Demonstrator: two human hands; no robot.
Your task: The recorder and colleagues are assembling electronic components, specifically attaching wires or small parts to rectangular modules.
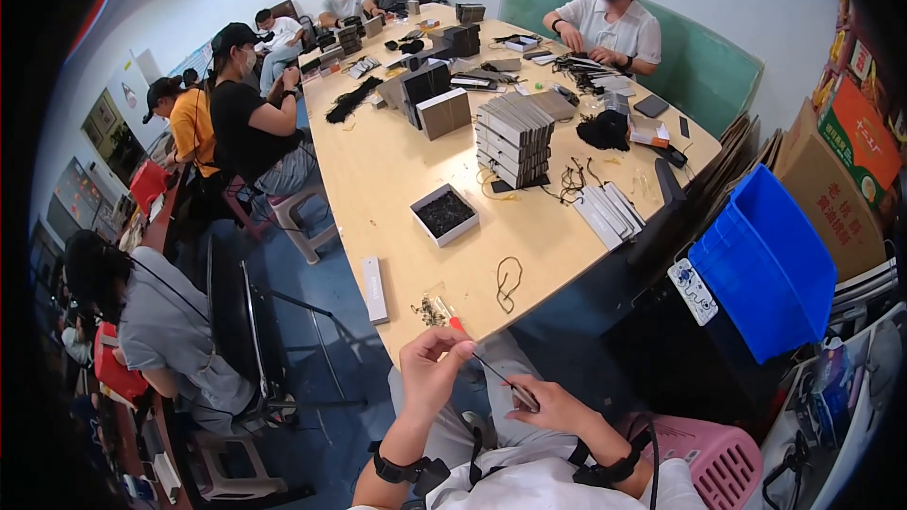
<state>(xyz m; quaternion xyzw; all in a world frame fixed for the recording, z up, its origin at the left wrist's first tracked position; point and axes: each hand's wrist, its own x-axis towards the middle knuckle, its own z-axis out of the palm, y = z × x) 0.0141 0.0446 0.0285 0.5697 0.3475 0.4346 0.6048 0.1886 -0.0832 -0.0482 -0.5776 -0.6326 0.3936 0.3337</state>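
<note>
Over my lap, just off the near table edge, my left hand (436, 368) is closed in a pinch around a slim tool with a red handle (456, 324). A thin dark line runs from those fingers down to my right hand (557, 408); whether it is a shaft or a cord I cannot tell. My right hand is closed on a small greyish-brown piece (525, 400), partly hidden by the fingers. On the table close by lie a clear bag with small metal bits (433, 310), a looped dark cord (508, 285) and a slim white box (375, 289).
A white box of small black parts (444, 214) sits on the table (397, 227). Beyond it rise stacked grey boxes (513, 142). To the right are a blue crate (770, 264) and a pink stool (704, 449). Several people work around the table and at left.
</note>
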